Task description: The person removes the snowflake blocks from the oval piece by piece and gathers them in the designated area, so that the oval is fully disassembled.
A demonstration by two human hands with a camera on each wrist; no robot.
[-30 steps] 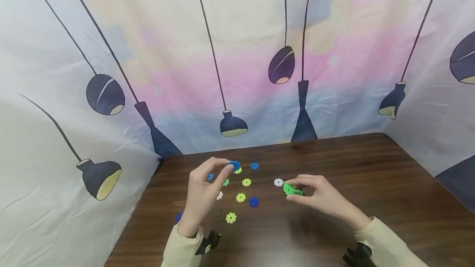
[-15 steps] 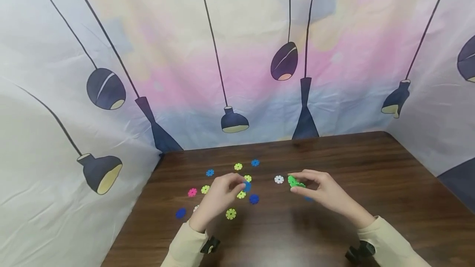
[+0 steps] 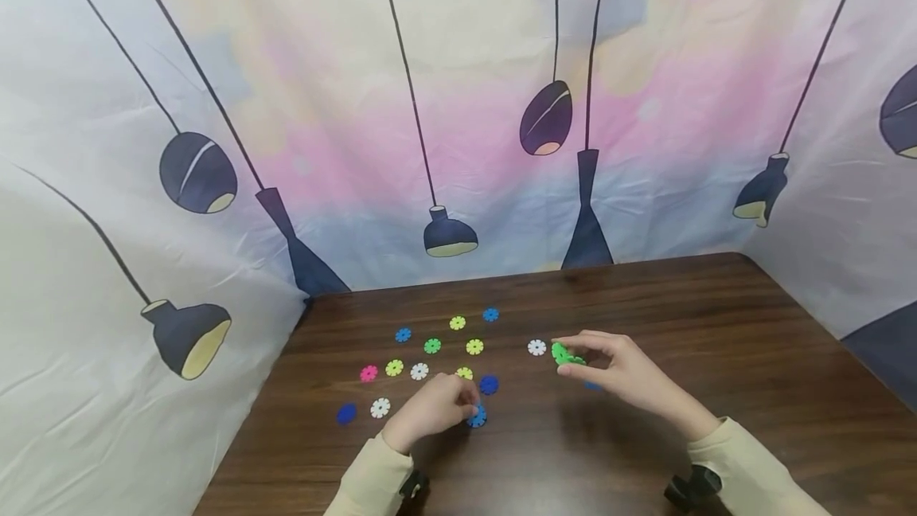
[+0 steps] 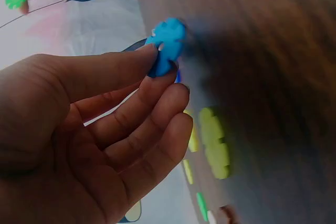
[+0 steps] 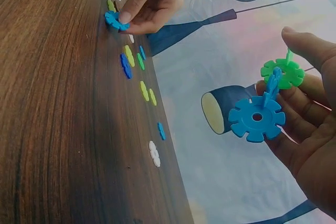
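Low over the table's near part, my left hand (image 3: 437, 404) pinches a blue notched plastic disc (image 4: 169, 43) between thumb and fingers. A yellow notched disc (image 4: 215, 142) lies close beneath it, screened by the hand in the head view. My right hand (image 3: 616, 365) holds up a small assembly of notched discs slotted together at angles. Its green disc (image 5: 283, 74) is at the fingertips, and a blue disc (image 5: 252, 130) juts out from the other end. In the head view mainly the green part (image 3: 562, 354) shows, with a bit of blue below the hand.
Loose notched discs lie scattered on the brown wooden table (image 3: 688, 317), mostly left of centre: a white disc (image 3: 536, 348), a dark blue disc (image 3: 489, 385), a pink disc (image 3: 368, 373), a green disc (image 3: 433, 346) and several others. A lamp-printed cloth (image 3: 494, 102) hangs behind.
My left hand has come from the far discs toward the near side, carrying the blue disc. My right hand keeps holding its joined discs in nearly the same spot.
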